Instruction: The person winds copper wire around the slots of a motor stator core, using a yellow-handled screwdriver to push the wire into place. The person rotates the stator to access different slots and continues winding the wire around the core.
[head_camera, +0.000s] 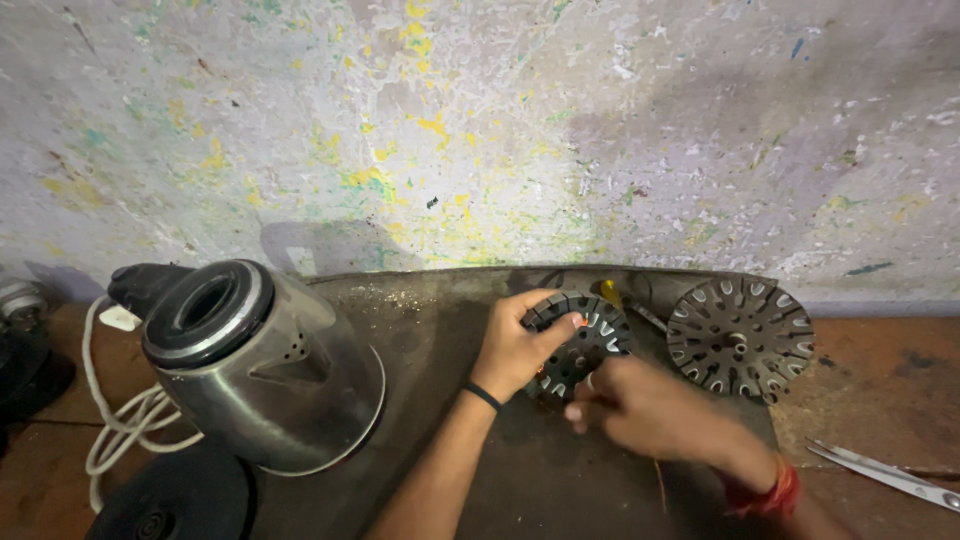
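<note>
Steel kettle (265, 370), white cord (120, 420), second slotted disc (740, 335), scissors (885, 472).

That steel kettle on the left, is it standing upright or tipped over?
Tipped. The steel kettle leans on its side, its dark round top opening facing up toward the camera, its wide base low and right.

A: Item held: one slotted metal disc (580, 340), dark grey, round, with radial slots around the rim and orange inserts seen in several slots.

B: Pose and place?

A: Tilted on edge, gripped by the left hand (515, 350) at its upper left rim, touched from below by the right hand (640, 405), over the dark counter (520, 470).
</note>
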